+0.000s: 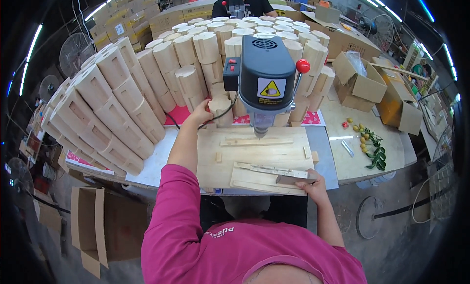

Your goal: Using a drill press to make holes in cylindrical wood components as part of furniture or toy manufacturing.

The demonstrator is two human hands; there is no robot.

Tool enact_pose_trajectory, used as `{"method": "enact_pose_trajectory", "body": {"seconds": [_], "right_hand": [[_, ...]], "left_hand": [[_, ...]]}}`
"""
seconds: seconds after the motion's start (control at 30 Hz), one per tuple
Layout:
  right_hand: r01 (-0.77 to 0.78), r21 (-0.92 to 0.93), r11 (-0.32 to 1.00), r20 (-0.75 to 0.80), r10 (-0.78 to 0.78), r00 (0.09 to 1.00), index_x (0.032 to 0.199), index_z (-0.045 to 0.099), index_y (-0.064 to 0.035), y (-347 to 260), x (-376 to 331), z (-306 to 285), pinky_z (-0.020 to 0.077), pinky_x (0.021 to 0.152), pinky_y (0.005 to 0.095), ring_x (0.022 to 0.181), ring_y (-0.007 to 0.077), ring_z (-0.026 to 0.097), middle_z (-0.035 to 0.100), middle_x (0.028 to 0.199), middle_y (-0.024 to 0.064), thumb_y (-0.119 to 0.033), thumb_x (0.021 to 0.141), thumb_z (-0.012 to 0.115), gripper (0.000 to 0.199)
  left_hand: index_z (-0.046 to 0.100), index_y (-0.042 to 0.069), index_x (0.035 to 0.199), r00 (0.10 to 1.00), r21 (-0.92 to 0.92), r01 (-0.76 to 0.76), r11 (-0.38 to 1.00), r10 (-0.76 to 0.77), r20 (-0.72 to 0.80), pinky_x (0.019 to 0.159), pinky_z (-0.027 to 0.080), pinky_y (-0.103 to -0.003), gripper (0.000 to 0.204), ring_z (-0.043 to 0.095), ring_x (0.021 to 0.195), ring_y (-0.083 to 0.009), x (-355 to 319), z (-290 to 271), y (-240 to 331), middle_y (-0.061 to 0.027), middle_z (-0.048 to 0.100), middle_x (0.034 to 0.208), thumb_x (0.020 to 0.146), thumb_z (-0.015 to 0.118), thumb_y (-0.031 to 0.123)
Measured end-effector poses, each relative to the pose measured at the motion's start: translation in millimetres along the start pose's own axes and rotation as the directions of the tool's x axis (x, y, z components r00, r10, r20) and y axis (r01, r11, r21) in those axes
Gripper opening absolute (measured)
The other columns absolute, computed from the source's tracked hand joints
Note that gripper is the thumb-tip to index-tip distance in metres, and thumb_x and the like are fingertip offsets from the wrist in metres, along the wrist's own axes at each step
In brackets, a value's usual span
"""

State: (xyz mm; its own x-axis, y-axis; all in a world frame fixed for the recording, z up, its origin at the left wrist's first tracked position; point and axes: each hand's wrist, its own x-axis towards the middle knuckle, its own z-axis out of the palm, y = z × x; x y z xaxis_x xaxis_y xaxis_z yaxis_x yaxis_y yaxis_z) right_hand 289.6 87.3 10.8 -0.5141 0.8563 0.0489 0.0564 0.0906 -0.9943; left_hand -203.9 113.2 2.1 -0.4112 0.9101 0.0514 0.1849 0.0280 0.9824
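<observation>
My left hand [199, 113] reaches forward, its fingers wrapped round the side of a short pale wooden block [220, 107] with a scalloped outline, at the front of the stacks. My right hand [315, 185] pinches the right end of a narrow pale bar [274, 170] with a greyish strip along it, low over a wooden board [245, 185]. Between the hands lies the flat wooden work base [210, 147], with thin strips and small blocks on it. The black bench drill press [267, 73] stands over the base, its chuck [261, 132] pointing down above a strip.
Stacked wooden blocks [105, 108] rise at left and behind the drill. A cable [215, 118] hangs near my left hand. At right are open cartons [360, 83] and a leafy sprig with fruit [374, 149]. A person [254, 5] sits beyond the stacks; an empty carton [115, 225] is on the floor.
</observation>
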Motion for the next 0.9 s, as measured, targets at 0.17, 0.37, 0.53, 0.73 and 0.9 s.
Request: {"method": "enact_pose_trajectory", "body": {"seconds": [0.17, 0.37, 0.53, 0.73, 0.9], "right_hand": [[-0.029, -0.025, 0.999, 0.037, 0.03, 0.999, 0.084, 0.059, -0.0037, 4, 1, 0, 0.0438, 0.064, 0.023, 0.072, 0.0072, 0.054, 0.06, 0.078, -0.0005, -0.002, 0.066, 0.075, 0.024], [0.027, -0.044, 0.999, 0.046, -0.025, 0.999, 0.081, 0.06, -0.0031, -3, 4, 0, 0.043, 0.068, 0.0238, 0.075, 0.0089, 0.054, 0.06, 0.08, 0.0005, -0.001, 0.065, 0.073, 0.021], [0.009, -0.01, 1.0, 0.022, -0.009, 1.0, 0.084, 0.061, -0.0011, -3, 7, 7, 0.0426, 0.071, 0.0242, 0.078, 0.0106, 0.055, 0.061, 0.084, 0.0022, -0.002, 0.065, 0.072, 0.022], [0.004, 0.01, 1.0, 0.03, -0.004, 1.0, 0.085, 0.061, -0.0008, -3, 1, 4, 0.0422, 0.069, 0.0244, 0.076, 0.0105, 0.055, 0.06, 0.082, 0.0019, -0.003, 0.065, 0.072, 0.023], [-0.047, -0.069, 0.996, 0.033, 0.05, 0.998, 0.092, 0.06, 0.0005, 4, 3, -5, 0.0433, 0.073, 0.0258, 0.081, 0.0119, 0.055, 0.061, 0.086, 0.0033, -0.007, 0.064, 0.073, 0.032]], "left_hand": [[0.046, -0.002, 0.118, 0.995, 0.24, 0.083, 0.967, -0.093, 0.034, 0.078, 0.048, -0.032, 0.069, 0.058, 0.095, -0.0186, -8, 3, 11, -0.0094, 0.059, 0.108, 0.057, 0.076, 0.007], [0.056, 0.0, 0.108, 0.992, 0.43, 0.088, 0.899, -0.042, -0.117, 0.081, 0.048, -0.031, 0.068, 0.061, 0.089, -0.0208, -16, 16, 42, -0.0125, 0.063, 0.1, 0.049, 0.083, 0.02], [0.054, -0.003, 0.108, 0.989, 0.524, 0.051, 0.85, 0.03, -0.144, 0.079, 0.048, -0.03, 0.067, 0.06, 0.088, -0.0196, -24, 13, 44, -0.0117, 0.063, 0.096, 0.05, 0.082, 0.013], [0.053, -0.002, 0.11, 0.969, 0.368, -0.101, 0.924, 0.175, -0.174, 0.078, 0.049, -0.028, 0.068, 0.06, 0.089, -0.0163, -19, 13, 18, -0.0096, 0.062, 0.096, 0.05, 0.083, 0.009], [0.053, -0.001, 0.109, 0.972, 0.378, -0.158, 0.912, 0.212, -0.104, 0.077, 0.048, -0.028, 0.063, 0.059, 0.088, -0.015, -23, 21, 40, -0.0087, 0.062, 0.097, 0.053, 0.08, 0.006]]}}
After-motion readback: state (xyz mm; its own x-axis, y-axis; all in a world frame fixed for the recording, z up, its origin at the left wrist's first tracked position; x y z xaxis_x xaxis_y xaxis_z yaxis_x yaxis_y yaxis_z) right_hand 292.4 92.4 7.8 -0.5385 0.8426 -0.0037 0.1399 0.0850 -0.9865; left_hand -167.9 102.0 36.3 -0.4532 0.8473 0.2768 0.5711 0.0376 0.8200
